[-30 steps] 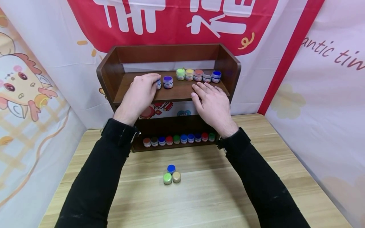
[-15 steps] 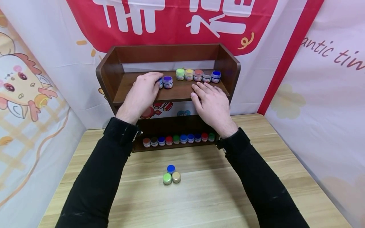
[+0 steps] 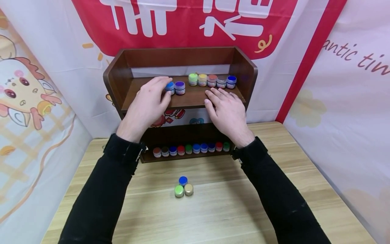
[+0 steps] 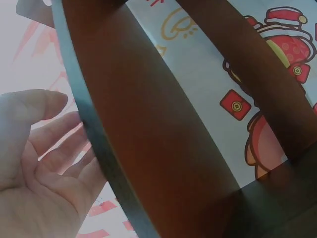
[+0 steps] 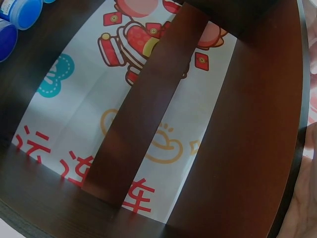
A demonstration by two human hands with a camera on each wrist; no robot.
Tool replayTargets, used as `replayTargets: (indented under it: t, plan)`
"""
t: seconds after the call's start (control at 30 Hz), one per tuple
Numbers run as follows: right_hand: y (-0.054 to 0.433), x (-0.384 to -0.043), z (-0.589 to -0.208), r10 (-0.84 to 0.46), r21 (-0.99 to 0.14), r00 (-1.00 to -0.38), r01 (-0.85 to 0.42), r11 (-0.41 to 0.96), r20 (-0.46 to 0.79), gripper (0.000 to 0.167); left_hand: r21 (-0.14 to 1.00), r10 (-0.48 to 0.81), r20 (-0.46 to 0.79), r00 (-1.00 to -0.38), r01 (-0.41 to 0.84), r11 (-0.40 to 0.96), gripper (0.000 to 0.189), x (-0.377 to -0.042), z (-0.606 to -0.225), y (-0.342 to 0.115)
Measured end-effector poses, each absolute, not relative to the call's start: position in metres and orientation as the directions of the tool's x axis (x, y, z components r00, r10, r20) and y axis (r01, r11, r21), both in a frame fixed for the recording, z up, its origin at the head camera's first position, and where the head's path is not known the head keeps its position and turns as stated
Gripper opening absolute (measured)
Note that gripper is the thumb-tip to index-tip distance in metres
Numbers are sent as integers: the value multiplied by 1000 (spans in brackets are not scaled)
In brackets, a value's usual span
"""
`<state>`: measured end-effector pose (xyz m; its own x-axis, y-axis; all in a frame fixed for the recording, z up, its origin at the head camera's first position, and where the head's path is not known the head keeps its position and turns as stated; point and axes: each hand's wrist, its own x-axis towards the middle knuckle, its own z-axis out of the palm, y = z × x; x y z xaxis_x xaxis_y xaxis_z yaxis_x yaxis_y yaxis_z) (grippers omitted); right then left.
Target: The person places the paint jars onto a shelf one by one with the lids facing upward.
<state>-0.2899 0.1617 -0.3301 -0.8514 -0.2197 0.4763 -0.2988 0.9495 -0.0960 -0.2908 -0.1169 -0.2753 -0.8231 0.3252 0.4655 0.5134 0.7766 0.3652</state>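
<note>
My left hand (image 3: pixel 149 98) is over the left half of the upper shelf, its fingertips right at a blue-lidded paint jar (image 3: pixel 170 87). That jar stands beside a purple-lidded paint jar (image 3: pixel 180 88). In the left wrist view the left hand's fingers (image 4: pixel 59 136) are loosely bent, with a gap between thumb and fingers and nothing in it; a wooden edge hides part of them. My right hand (image 3: pixel 228 113) rests with its fingers spread on the front of the upper shelf, just before the row with a grey-lidded jar (image 3: pixel 221 82) and a blue-lidded jar (image 3: pixel 231 82).
A dark brown two-tier wooden rack (image 3: pixel 179 52) stands on the light wood table (image 3: pixel 213 210). More jars line its upper right, including a light green one (image 3: pixel 193 79). A lower-shelf row includes a red-lidded jar (image 3: pixel 180 150). Three jars, one light green (image 3: pixel 179 191), cluster in front.
My left hand slid the blue-lidded jar right, up to the purple one, then loosened and drew back slightly left, so more of the lid shows. The right hand stayed put.
</note>
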Motion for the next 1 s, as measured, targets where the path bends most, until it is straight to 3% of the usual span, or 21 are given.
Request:
replayTargets:
  t: [0.23, 1.0]
  plan:
    - [162, -291, -331, -221, -94, -852, -299, 950, 474, 62, 332, 341, 453, -823, 511, 793, 55, -274, -282, -122]
    - [162, -292, -331, -227, -87, -844, -305, 948, 485, 62, 156, 483, 488, -727, 617, 771, 54, -234, -308, -124]
